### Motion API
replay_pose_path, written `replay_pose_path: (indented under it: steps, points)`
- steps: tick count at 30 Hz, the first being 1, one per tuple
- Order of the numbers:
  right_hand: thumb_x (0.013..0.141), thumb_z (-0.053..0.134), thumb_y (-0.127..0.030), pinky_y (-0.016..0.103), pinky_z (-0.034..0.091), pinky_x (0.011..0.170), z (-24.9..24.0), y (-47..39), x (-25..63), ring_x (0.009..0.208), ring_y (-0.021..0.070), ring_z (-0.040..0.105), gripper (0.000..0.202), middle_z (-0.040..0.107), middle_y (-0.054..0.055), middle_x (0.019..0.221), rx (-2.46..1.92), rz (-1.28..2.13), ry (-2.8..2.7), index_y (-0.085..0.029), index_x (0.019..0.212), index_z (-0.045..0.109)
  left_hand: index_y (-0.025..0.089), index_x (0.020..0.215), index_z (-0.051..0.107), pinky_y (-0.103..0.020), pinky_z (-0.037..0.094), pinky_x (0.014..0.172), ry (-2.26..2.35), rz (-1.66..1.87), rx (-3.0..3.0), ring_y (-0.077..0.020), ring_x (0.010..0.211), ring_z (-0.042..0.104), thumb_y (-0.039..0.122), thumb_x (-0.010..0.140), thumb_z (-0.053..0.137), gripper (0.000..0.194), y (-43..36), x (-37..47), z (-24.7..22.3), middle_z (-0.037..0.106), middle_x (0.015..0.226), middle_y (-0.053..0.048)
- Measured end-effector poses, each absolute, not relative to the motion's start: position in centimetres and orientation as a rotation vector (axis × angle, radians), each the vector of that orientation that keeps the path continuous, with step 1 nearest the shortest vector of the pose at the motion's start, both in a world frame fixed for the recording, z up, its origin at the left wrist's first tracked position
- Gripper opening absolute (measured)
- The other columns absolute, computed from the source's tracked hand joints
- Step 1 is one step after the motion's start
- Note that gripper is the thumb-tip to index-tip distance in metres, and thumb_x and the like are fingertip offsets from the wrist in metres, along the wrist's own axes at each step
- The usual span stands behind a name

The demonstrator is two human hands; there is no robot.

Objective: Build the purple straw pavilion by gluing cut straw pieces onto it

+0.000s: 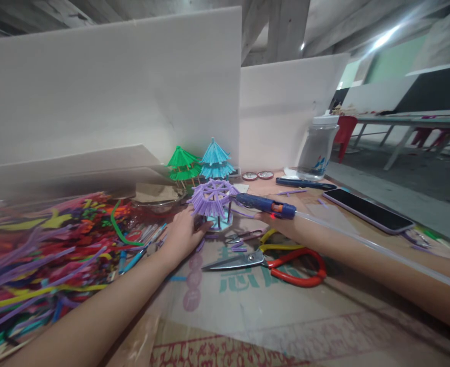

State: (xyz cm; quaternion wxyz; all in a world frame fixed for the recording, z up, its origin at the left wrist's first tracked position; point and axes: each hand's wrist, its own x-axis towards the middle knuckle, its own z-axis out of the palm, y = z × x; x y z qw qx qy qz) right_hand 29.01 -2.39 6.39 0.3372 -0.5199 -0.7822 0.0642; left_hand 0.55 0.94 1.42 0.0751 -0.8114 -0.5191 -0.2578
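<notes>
At the middle of the table stands a small pavilion model with a purple pipe-cleaner roof (211, 201), thin posts and a pale blue base. My left hand (186, 232) is closed on its lower left side. My right hand (276, 221) is wrapped round a blue glue gun (261, 203), whose nozzle touches or nearly touches the right edge of the purple roof. A clear glue stick trails back from the gun over my right forearm. Behind the model stand a green-roofed pavilion (185, 165) and a blue-roofed one (215, 160).
Red-handled scissors (297, 267) lie in front of my right hand, with small snips (243, 237) behind. A pile of coloured pipe cleaners (56, 244) covers the left. A phone (368, 210), a water bottle (318, 148) and a dark blue tool (305, 183) are at right.
</notes>
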Motion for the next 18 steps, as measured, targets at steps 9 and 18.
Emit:
replay_pose_path:
  steps: [9,18]
  points:
    - [0.084,0.060,-0.051,0.037,0.045,0.061,6.77,-2.42,28.94,0.070,0.0243,0.063,0.029,0.065,0.003,0.071,-1.343,0.109,-2.060,-0.025,0.073,0.063,0.018,0.086,0.063,-0.038,0.048,0.082,-1.577,-0.793,-2.439,-0.0289,0.096,0.061,0.041,0.091,0.057,0.024,0.93,0.59,1.42,0.064,0.096,-0.011]
    - [0.086,0.060,-0.051,0.036,0.049,0.063,6.51,-2.25,29.17,0.071,0.0238,0.065,0.028,0.070,0.004,0.076,-1.354,0.110,-2.081,-0.026,0.077,0.066,0.019,0.094,0.064,-0.039,0.048,0.084,-1.594,-0.826,-2.449,-0.0294,0.098,0.062,0.041,0.090,0.056,0.024,0.83,0.60,1.46,0.065,0.095,-0.010]
